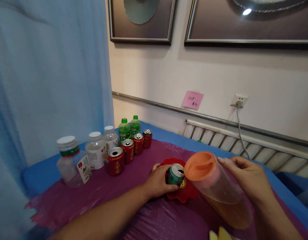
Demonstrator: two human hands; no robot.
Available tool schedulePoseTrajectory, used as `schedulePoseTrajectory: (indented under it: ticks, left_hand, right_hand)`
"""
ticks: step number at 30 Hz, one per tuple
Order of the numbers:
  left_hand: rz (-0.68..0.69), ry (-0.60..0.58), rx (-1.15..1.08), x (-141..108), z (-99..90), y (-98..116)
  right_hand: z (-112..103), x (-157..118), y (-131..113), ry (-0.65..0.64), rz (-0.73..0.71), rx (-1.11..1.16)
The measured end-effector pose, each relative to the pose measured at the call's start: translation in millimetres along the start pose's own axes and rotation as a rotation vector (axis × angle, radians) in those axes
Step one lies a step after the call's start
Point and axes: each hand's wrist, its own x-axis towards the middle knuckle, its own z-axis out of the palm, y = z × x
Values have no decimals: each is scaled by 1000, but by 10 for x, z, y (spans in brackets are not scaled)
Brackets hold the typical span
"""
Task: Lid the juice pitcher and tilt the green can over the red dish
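I see the plastic pitcher [216, 186] tilted hard, its long axis running from its amber-filled base near me toward its orange lid [200, 165], which points at the green can [176, 174]. My right hand [246, 178] grips the pitcher; my left hand [157, 181] curls around the can, upright on a red dish [184, 195]. Red cans [116, 161] line up left of the dish.
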Motion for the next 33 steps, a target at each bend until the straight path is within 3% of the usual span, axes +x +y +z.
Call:
schedulePoseTrajectory:
  ticks: [17, 33]
  left_hand:
    - [-31, 15, -17, 5, 15, 13]
    - [-7, 8, -28, 7, 31, 7]
  right_hand:
    - [16, 16, 39, -16, -67, -18]
    - [-18, 5, 33, -3, -43, -58]
